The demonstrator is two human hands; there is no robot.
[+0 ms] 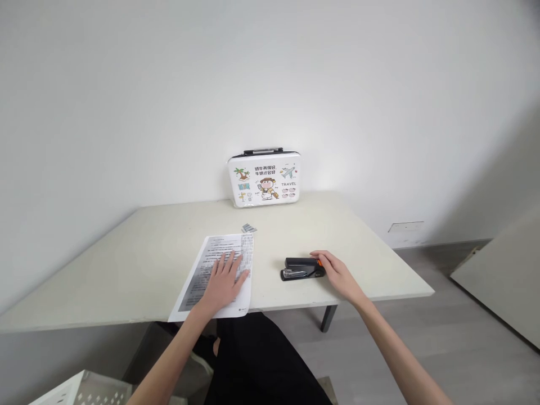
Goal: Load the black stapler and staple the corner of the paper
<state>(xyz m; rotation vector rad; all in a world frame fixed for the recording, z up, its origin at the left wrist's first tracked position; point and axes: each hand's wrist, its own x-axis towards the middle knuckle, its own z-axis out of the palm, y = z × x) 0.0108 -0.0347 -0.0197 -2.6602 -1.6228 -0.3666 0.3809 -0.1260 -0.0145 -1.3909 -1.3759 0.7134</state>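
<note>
Probably the stapler [301, 269] is stiff and fairly weighty, best grasped round its rear, while the printed paper [198, 281] is light and bends easily. Both lie nearer us than the white case [265, 179]; our right hand [336, 272] curls round the black stapler's orange-marked end, our left hand [223, 283] spreads flat, gripping nothing, on the grey-shaded paper.

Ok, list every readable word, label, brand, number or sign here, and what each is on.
"奶牛养得好, 牛奶才会好": white case
"TRAVEL": same white case
Smaller marks on white case: too small.
Printed sheet: too small and blurred.
Stapler: nothing legible.
</note>
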